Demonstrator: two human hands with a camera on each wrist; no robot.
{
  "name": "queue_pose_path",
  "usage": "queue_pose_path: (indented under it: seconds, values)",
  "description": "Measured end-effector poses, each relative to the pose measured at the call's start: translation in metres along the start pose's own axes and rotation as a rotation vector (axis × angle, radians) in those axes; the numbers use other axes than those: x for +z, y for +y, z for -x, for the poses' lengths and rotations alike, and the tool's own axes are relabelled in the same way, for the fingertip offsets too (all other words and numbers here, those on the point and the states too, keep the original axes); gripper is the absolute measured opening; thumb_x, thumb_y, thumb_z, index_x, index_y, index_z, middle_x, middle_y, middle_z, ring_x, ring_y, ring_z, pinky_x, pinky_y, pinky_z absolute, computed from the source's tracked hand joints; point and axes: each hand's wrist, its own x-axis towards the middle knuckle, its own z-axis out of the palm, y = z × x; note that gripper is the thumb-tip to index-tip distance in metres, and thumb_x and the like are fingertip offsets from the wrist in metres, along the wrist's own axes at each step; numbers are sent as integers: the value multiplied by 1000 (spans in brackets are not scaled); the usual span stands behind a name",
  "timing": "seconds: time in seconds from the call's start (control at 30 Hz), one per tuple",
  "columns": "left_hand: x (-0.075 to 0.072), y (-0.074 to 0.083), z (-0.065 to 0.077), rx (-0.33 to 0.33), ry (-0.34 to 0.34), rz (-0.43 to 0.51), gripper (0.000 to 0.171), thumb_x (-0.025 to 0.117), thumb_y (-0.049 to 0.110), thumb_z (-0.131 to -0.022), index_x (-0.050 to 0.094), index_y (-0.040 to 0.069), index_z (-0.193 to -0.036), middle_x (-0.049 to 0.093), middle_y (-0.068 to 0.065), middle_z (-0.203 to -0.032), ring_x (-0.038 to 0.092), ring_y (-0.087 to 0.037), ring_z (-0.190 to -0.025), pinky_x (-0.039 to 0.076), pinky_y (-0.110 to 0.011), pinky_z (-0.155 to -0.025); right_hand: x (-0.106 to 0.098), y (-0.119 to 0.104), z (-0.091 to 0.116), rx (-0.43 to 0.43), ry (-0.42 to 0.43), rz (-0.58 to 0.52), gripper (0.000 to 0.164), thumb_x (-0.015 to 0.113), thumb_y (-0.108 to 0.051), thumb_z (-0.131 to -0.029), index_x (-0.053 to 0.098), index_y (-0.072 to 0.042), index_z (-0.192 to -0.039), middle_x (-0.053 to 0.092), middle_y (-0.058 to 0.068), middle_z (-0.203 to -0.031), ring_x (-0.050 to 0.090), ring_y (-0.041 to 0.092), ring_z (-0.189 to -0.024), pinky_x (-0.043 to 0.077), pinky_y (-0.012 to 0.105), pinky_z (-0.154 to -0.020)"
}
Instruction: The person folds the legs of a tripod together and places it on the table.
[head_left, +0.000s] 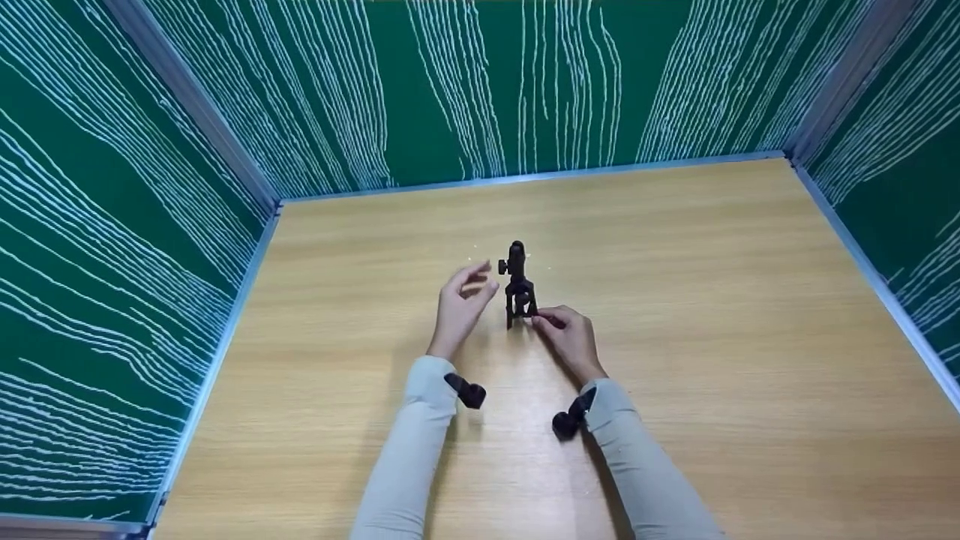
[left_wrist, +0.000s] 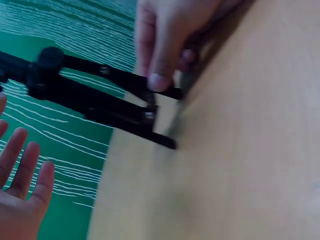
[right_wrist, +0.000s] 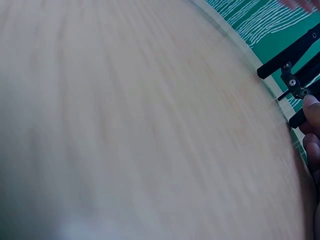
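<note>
A small black tripod stands on the wooden table in the head view, its legs partly spread and a knob on its left side. My right hand pinches one leg near its foot between thumb and fingers. The left wrist view shows that grip close up, with the right thumb pressed on the tripod's leg. Just left of the knob, my left hand is held with fingers extended, apart from the tripod. Only part of the tripod shows at the right wrist view's edge.
The wooden table has a metal edge strip along its back. Green panels with wavy white lines rise at the back, left and right. Dark wrist cameras sit on both sleeves.
</note>
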Motion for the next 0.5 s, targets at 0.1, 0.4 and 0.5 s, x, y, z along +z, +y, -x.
queue_pose_path:
  seconds: [0.1,0.4,0.5]
  values:
    - [-1,11,-7,57,-17,-16,46,68,3,-86,54,-6,-129,57,-25,-127,55,-34,-114,46,-44,-102,0,0,0,0,1,15,14,75,-12,-82,76,-5,-94,74,10,-88,66,23,-82,51,23,-74]
    - [4,14,-27,151,-60,-139,48,71,21,-88,57,8,-131,60,-10,-128,54,-25,-117,45,-39,-103,1,0,0,-12,9,14,15,75,-12,-83,76,-4,-95,73,10,-89,66,21,-81,50,22,-72]
    - [6,20,-31,175,-66,-170,46,71,25,-88,59,11,-130,62,-5,-125,55,-22,-115,45,-34,-101,0,-2,0,-20,10,14,15,74,-12,-83,76,-4,-95,73,10,-89,66,22,-82,50,22,-74]
